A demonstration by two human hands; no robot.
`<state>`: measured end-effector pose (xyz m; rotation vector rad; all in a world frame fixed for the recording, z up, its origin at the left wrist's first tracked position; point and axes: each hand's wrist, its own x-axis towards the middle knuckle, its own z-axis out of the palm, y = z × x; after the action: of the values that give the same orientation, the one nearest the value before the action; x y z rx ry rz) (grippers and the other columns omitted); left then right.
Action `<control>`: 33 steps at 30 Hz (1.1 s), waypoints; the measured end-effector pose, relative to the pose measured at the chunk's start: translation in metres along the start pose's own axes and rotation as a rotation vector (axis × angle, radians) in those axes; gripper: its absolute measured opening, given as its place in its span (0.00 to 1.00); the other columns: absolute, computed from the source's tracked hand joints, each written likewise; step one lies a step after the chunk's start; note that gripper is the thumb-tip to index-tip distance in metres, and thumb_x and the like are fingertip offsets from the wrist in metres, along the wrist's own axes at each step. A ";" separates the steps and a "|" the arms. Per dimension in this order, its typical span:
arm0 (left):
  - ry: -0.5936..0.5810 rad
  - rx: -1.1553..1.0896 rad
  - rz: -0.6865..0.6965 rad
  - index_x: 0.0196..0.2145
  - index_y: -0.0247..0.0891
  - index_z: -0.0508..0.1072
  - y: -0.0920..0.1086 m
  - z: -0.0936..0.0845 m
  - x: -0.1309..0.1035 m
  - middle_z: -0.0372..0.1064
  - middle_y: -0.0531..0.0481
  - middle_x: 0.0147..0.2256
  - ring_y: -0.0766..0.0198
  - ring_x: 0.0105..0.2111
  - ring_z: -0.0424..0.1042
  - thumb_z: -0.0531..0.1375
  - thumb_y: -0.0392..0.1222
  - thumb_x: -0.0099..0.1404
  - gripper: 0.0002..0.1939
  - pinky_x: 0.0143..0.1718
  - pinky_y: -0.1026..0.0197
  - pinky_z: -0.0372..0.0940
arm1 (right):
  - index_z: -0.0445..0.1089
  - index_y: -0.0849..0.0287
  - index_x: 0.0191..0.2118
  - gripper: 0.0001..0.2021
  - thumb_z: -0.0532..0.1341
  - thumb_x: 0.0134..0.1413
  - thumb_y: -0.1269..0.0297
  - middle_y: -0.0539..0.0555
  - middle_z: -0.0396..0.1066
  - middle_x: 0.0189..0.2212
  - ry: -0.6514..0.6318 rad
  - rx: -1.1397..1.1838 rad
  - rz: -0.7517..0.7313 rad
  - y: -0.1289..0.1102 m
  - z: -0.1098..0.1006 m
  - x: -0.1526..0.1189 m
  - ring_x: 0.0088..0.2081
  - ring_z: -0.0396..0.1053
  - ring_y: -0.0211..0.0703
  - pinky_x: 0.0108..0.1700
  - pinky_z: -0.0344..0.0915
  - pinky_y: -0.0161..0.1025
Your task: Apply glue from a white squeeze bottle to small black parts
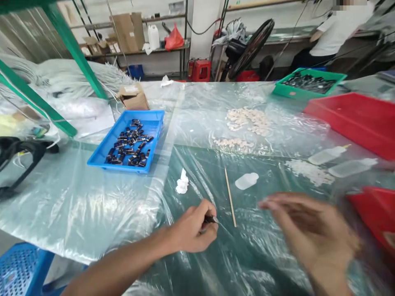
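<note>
A: Left hand [197,228], pose?
B: Forearm enters from the lower left and runs up and to the right. Wrist nearly straight; fingers curled in toward the thumb, closed round a small dark part [211,219]. The part's paler end pokes out to the right.

A: Location of that part?
B: In the left grip, near the middle of the view, left of the wooden stick [230,199] and apart from it. Similar-looking dark pieces [131,142] lie loose in the blue tray [156,125], farther off to the left.

A: Right hand [311,230]?
B: Blurred. Forearm comes up from the lower right; hand angled up and left, index finger and thumb extended leftward, their tips drawn close together. Cannot tell whether anything is pinched there. Contact with the plastic-covered table [92,193] also unclear.

A: Nearest items?
B: Flat translucent piece [247,181] just beyond the right fingertips, not touching them. White crumpled wad [182,183] beyond the left hand, on its left side.

A: Spacing of the hands?
B: Well apart, a bare strip of table between them; fingertips of each point inward.
</note>
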<state>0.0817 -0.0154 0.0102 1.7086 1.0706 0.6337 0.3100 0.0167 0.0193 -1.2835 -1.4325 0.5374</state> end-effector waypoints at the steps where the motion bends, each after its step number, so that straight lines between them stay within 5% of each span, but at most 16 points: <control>1: -0.004 -0.015 0.010 0.36 0.44 0.54 -0.002 0.002 0.001 0.48 0.64 0.22 0.73 0.18 0.47 0.52 0.32 0.66 0.09 0.20 0.69 0.47 | 0.69 0.31 0.34 0.08 0.63 0.47 0.56 0.50 0.75 0.28 -0.103 0.010 -0.001 -0.008 0.011 -0.012 0.30 0.74 0.57 0.34 0.72 0.59; 4: -0.024 -0.055 0.059 0.38 0.44 0.54 -0.010 0.006 0.003 0.51 0.63 0.24 0.74 0.19 0.49 0.52 0.31 0.67 0.09 0.21 0.70 0.48 | 0.69 0.28 0.39 0.16 0.63 0.47 0.63 0.44 0.78 0.30 -0.263 0.057 -0.077 -0.013 0.036 -0.038 0.33 0.76 0.54 0.32 0.77 0.53; 7: -0.033 -0.071 0.089 0.39 0.43 0.55 -0.012 0.006 0.003 0.52 0.63 0.25 0.74 0.20 0.50 0.52 0.32 0.68 0.08 0.22 0.69 0.49 | 0.69 0.28 0.40 0.19 0.64 0.46 0.66 0.42 0.78 0.30 -0.256 0.078 -0.127 -0.005 0.045 -0.047 0.32 0.77 0.53 0.29 0.78 0.50; 15: -0.074 -0.138 0.108 0.38 0.42 0.55 -0.014 0.007 0.001 0.48 0.64 0.23 0.73 0.19 0.49 0.50 0.36 0.71 0.04 0.23 0.68 0.48 | 0.67 0.25 0.44 0.26 0.66 0.44 0.69 0.41 0.79 0.31 -0.267 0.057 -0.208 0.004 0.042 -0.053 0.30 0.78 0.54 0.27 0.80 0.48; 26: -0.102 -0.288 0.100 0.38 0.43 0.55 -0.017 0.010 0.002 0.50 0.63 0.25 0.72 0.21 0.49 0.49 0.37 0.72 0.04 0.25 0.68 0.50 | 0.71 0.44 0.44 0.22 0.67 0.43 0.76 0.48 0.78 0.31 -0.207 0.085 -0.306 0.010 0.043 -0.061 0.29 0.77 0.47 0.25 0.77 0.43; 33: -0.081 -0.292 0.087 0.37 0.43 0.55 -0.015 0.010 0.003 0.49 0.63 0.24 0.72 0.21 0.49 0.49 0.38 0.72 0.05 0.25 0.68 0.50 | 0.71 0.46 0.45 0.23 0.68 0.43 0.76 0.49 0.78 0.31 -0.232 0.068 -0.330 0.010 0.041 -0.060 0.30 0.76 0.45 0.25 0.77 0.41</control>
<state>0.0852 -0.0157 -0.0076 1.5180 0.8066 0.7315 0.2666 -0.0213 -0.0268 -0.9264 -1.7620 0.5170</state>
